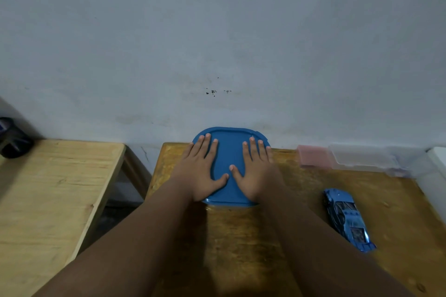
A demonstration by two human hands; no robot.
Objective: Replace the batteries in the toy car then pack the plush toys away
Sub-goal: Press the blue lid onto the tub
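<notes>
left hand [202, 171]: lying flat and wide, fingers straight, pressing down on the left half of the blue lid [229, 152]
right hand [257, 173]: doing the same on the right half, palm down, gripping nothing, thumb almost meeting the other thumb
blue lid: sitting at the far edge of the table [398, 212], right up against the wall; whatever is under it staying hidden
toy car [347, 218]: resting wheels-down on the table, off to the right of the right forearm, well apart from the lid, untouched
plush toys: not showing anywhere; probably sitting under the lid, can't confirm
progress: looking like the tail end, honestly. Guessing the battery swap is done, going by the car sitting closed up and set aside with no loose batteries around. Pressing the lid shut probably being the last bit
other stuff: pink box [312, 155] and clear box [362, 158] lining the wall on the right
writing/brands: nothing readable; car details too blurry
</notes>
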